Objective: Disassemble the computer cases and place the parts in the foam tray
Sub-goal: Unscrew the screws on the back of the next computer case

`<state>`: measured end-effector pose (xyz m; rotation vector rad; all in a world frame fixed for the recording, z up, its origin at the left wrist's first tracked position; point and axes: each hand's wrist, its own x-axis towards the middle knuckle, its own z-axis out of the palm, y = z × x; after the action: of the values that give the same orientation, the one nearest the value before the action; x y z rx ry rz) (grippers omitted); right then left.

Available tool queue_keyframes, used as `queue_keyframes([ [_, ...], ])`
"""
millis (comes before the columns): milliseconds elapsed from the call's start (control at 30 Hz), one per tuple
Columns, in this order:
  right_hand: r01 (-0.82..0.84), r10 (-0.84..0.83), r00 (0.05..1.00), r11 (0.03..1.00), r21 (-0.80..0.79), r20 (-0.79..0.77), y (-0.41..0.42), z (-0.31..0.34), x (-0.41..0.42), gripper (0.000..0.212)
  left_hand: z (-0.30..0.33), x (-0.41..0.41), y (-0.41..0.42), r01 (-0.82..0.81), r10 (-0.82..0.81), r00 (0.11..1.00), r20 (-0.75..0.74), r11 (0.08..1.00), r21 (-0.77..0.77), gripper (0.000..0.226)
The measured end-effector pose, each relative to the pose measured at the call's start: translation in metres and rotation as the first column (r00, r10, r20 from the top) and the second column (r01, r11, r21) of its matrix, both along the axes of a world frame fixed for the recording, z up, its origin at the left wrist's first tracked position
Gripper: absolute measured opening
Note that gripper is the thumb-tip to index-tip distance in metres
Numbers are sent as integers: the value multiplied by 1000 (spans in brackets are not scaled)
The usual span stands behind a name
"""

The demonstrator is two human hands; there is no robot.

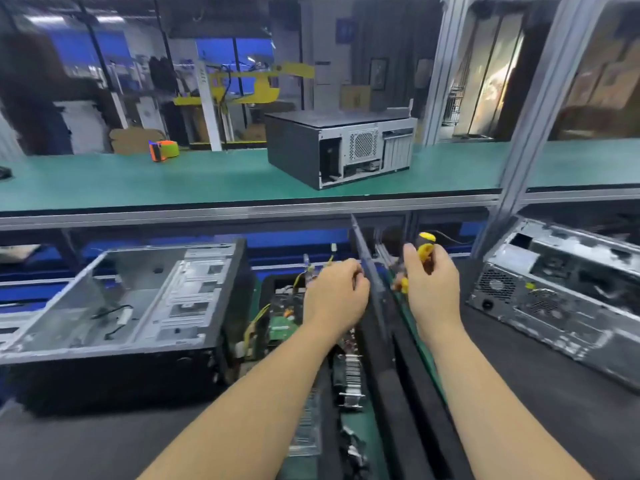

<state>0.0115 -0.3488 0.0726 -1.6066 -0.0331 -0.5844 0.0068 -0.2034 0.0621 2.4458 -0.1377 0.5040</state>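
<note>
An emptied computer case [131,306] lies open on its side at the left of the bench. A second case [561,299] lies at the right, still full of parts. Between them sits a black foam tray [391,372] holding a green circuit board [282,327], wires and a finned heatsink [349,379]. A thin dark panel [370,271] stands on edge along the tray. My left hand [334,292] hovers over the tray beside that panel, its fingers curled; blur hides what they hold. My right hand [431,278] grips a yellow and black screwdriver [423,252].
A third, closed case [337,150] stands on the green upper shelf [173,181], with an orange and green tape dispenser [162,150] to its left. Aluminium frame posts [530,133] rise at the right. The dark bench mat [540,393] stretches in front of the right case.
</note>
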Motion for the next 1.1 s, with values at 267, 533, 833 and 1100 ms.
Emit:
queue_keyframes([
  [267, 115, -390, 884, 716, -688, -258, -113, -50, 66, 15, -30, 19, -41, 210, -217, 976, 18, 959, 190, 25],
  [533, -148, -733, 554, 379, -913, -394, -190, -82, 105, 65, -55, 42, -69, 179, -155, 935, -320, 983, 47, 29],
  [833, -193, -653, 584, 466, -864, -482, -151, -97, 112, 37, -70, 62, -66, 24, -29, 906, -423, 1000, -16, 23],
  [1100, -268, -465, 708, 519, -812, -531, -71, -98, 104, 26, -71, 77, -56, -106, 23, 873, -487, 984, -145, 18],
])
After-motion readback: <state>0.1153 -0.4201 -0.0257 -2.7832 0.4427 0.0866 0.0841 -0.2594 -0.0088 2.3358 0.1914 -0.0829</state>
